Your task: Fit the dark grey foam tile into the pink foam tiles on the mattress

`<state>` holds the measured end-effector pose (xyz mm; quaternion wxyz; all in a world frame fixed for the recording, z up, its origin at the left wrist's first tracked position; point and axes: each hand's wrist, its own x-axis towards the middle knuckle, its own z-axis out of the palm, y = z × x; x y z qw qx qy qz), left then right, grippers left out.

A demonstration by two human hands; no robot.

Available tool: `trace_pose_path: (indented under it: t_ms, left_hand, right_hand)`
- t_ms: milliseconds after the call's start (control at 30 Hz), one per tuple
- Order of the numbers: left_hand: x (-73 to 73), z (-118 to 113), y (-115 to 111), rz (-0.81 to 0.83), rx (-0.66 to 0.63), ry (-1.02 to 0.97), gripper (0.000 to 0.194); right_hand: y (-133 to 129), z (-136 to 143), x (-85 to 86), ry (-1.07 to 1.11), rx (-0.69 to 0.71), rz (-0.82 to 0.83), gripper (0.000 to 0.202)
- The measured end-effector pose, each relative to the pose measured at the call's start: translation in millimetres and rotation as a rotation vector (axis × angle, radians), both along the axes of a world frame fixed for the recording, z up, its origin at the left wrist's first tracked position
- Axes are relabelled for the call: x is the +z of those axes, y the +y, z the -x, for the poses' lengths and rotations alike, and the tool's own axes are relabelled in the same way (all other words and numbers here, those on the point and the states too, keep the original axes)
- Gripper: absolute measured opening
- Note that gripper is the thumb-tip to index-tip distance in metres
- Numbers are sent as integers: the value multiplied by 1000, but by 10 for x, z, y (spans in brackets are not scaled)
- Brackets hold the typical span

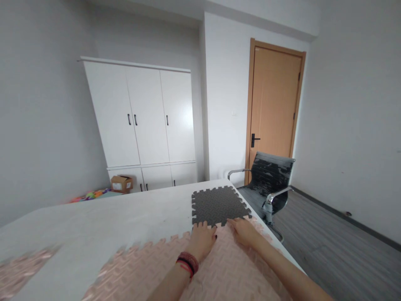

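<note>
Pink mat (219,267) lies flat on the desk (94,225), nearest the camera, toothed edge facing away. Both forearms reach forward over it from the lower edge of view. Left hand (202,240): palm down, fingers spread and extended, flat on the pink mat at its far edge, fingertips touching the seam with the grey mat (217,205). Red and black bands (188,262) circle the left wrist. Right hand (244,230): also palm down and open, fingers pointing left toward the other hand, pressed on the same seam just beside the left hand. Neither hand grips anything; both rest flat.

Grey mat sits beyond the hands, near the desk's far right corner, its near edge meeting the pink mat's teeth. A second pink piece (21,269) lies blurred at the desk's left edge, well apart.

Past the desk on the right: black chair (269,179) with metal armrests, just beside the desk corner. Behind it, wooden door (274,108), shut. Far left: white wardrobe (144,121) against the wall, cardboard box (121,183) on the floor at its foot, coloured toys (89,195) beside that.
</note>
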<state>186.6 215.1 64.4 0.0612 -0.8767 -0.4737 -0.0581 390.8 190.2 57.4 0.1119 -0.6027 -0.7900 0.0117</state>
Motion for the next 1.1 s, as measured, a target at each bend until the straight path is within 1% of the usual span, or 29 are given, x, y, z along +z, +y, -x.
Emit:
trace_pose_path:
  t_ms: [67,200,267,333,400,467,567,700,767,833,900,967,1033,1100]
  left_hand:
    - [12,-2,-20,4,1,2,41]
    - [27,-33,-88,3,24,4,41]
    - [26,-60,-141,2,53,8,42]
    - [25,-88,-194,7,90,19,43]
    - [34,-112,-232,20,121,36,43]
    - [55,-132,-247,36,138,60,42]
    - [101,-170,-243,65,157,95,42]
    - [155,-240,-243,112,188,98,44]
    - [168,-249,-241,132,192,69,46]
    - [169,-190,-227,167,177,21,47]
    - [155,-22,-198,217,146,-42,48]
    - [129,294,-167,242,137,-107,47]
    - [108,777,-157,218,200,-154,49]
    - [124,1422,-199,162,340,-171,51]
  right_hand:
    - [9,37,13,-35,3,20,57]
    - [2,183,27,-89,-19,22,47]
    - [-7,192,36,-80,-16,23,47]
    - [-17,97,48,-55,-3,32,48]
    - [-31,-86,45,-25,-21,31,49]
    - [-53,-297,7,-8,-90,26,49]
    - [-82,-535,-119,-3,-196,41,52]
    - [-53,-644,-278,-4,-215,96,57]
    - [-25,-656,-310,-9,-207,114,59]
    - [-18,-662,-316,-16,-197,126,60]
    - [-36,-661,-313,-25,-193,132,60]
    - [-65,-655,-318,-33,-195,133,61]
    - [-81,-653,-346,-37,-193,133,61]
    - [-65,-663,-402,-31,-194,140,62]
